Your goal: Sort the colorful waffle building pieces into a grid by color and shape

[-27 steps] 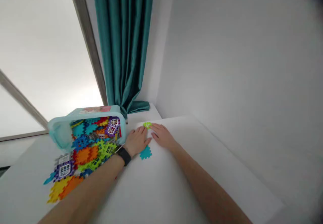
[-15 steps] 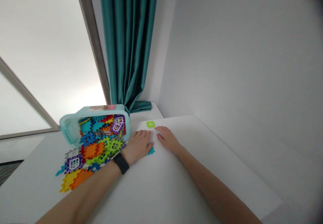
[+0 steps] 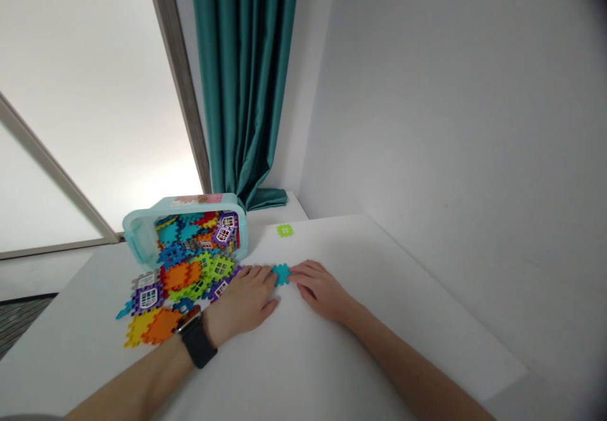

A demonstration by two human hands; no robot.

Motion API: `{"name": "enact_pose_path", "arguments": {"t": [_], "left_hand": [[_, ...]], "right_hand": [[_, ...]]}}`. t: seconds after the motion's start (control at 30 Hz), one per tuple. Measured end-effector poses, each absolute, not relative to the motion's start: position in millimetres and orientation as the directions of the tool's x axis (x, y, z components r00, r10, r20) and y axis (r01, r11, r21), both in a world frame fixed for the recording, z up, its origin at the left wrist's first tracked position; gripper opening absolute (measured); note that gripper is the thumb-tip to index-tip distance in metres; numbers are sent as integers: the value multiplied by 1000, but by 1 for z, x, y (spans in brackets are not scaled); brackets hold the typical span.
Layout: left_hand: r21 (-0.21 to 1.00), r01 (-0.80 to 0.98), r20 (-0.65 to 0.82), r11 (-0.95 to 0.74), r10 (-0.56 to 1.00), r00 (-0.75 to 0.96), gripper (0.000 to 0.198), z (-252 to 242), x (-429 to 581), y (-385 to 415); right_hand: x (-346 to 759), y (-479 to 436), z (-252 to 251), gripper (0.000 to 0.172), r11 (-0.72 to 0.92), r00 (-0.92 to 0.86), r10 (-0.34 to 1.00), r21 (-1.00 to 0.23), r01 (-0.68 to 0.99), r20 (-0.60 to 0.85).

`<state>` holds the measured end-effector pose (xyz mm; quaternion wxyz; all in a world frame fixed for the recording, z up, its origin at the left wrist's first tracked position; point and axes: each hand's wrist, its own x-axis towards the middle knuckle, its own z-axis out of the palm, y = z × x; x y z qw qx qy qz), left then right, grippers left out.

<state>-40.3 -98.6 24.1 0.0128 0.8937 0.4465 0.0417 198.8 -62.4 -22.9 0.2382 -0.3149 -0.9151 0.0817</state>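
A blue toothed building tile (image 3: 281, 274) lies flat on the white table (image 3: 294, 358), between my two hands. My left hand (image 3: 244, 298) rests palm down at its left side. The fingers lie flat against the tile's edge, with the thumb apart. From the right, my right hand (image 3: 322, 288) touches the opposite edge with its fingertips, the thumb stretched out below. Neither hand is wrapped around the tile. Farther back lies a lime green tile (image 3: 285, 231) with a small window pattern, touched by neither hand.
At the left, a light turquoise plastic tub (image 3: 184, 207) lies on its side, colourful tiles inside. More tiles spill from its mouth, among them an orange tile (image 3: 164, 326) and a purple window tile (image 3: 148, 298). A green curtain (image 3: 241, 92) hangs behind; a wall (image 3: 427, 155) stands right.
Both hands have drawn back from near the green tile to the blue one, now at its left and right edges. The blue tile, partly hidden before, shows more fully.
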Motion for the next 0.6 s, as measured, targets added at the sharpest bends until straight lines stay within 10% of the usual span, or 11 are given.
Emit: {"name": "enact_pose_path", "arguments": {"t": [0.6], "left_hand": [[64, 838, 114, -542, 838, 533, 56, 1, -2, -53]], "right_hand": [[216, -33, -35, 42, 580, -491, 797, -221, 784, 351]]}}
